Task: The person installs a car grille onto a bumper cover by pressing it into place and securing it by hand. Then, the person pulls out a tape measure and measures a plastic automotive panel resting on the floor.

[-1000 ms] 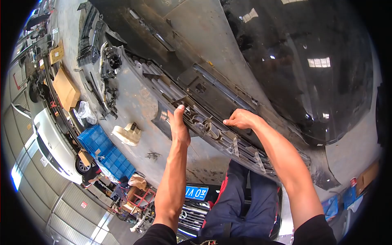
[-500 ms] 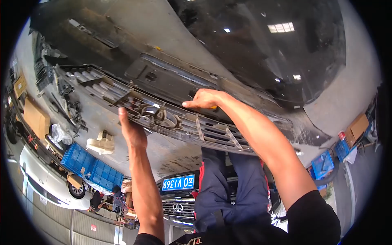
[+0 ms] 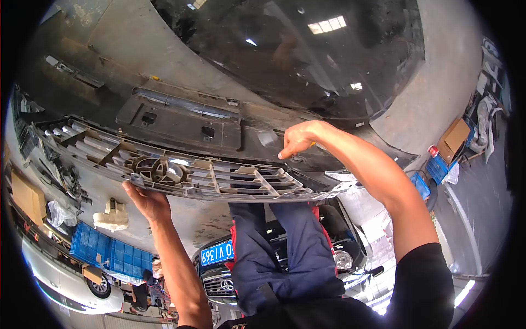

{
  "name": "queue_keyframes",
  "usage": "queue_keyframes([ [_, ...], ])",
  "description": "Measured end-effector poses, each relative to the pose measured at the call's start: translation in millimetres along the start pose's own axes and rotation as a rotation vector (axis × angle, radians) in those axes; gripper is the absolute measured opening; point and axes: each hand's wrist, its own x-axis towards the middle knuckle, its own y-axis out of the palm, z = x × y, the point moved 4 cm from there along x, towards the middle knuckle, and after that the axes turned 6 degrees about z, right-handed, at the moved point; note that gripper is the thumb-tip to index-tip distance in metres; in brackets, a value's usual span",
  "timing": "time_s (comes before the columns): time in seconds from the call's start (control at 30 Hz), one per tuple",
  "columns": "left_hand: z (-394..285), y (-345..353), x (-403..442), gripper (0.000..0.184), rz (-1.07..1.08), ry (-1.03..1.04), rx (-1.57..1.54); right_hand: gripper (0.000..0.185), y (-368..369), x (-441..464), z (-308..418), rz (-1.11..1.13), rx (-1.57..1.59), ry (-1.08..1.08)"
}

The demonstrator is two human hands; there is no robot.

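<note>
The blue licence plate (image 3: 217,253), fixed to the front of the parked car (image 3: 350,244), appears inverted and bears white characters. The digits 1369 are legible. A letter preceding them appears V-shaped in this inverted view; V or A cannot be determined. A round character, O or 0, adjoins it. The Toyota emblem (image 3: 226,284) is mounted on that car's front grille (image 3: 212,287). The loose grille (image 3: 219,183) carries overlapping oval rings (image 3: 159,171) in the same pattern. Print on the black shirt (image 3: 307,313) is cut off and illegible.
</note>
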Motion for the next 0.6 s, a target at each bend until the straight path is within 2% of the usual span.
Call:
queue_keyframes([
  [0.17, 11.2, 15.5, -8.3, 0.075, -0.102, -0.024, -0.024, 0.058, 29.2, -18.0, -10.3, 0.077, 0.018, 0.038],
  [0.2, 11.2, 20.1, -9.5, 0.075, -0.114, -0.035, -0.032, 0.045, 32.2, -22.3, -8.9, 0.075, 0.007, 0.073],
  [0.23, 11.7, 21.7, -11.1, 0.076, -0.126, -0.046, -0.04, 0.045, 36.7, -22.1, -10.4, 0.078, 0.011, 0.071],
  [0.3, 17.6, 19.2, -13.4, 0.078, -0.109, -0.063, -0.065, 0.043, 40.2, -22.3, -12.5, 0.103, 0.115, 0.012],
  [0.43, 39.8, 35.4, -49.0, 0.078, -0.014, -0.078, -0.06, 0.047, 45.7, -13.6, -17.2, 0.143, 0.132, -0.061],
  [0.5, 61.1, 37.4, -74.0, 0.081, -0.085, -0.091, 0.023, 0.042, 45.8, -15.4, -17.5, 0.091, 0.17, -0.05],
  [0.57, 88.3, 35.1, -97.0, 0.079, -0.03, -0.142, 0.086, 0.042, 47.4, -14.9, -18.8, 0.094, 0.182, -0.063],
  [0.6, 89.3, 54.0, -108.9, 0.077, -0.107, -0.226, -0.082, 0.041, 47.9, -14.1, -18.9, 0.096, 0.191, -0.081],
])
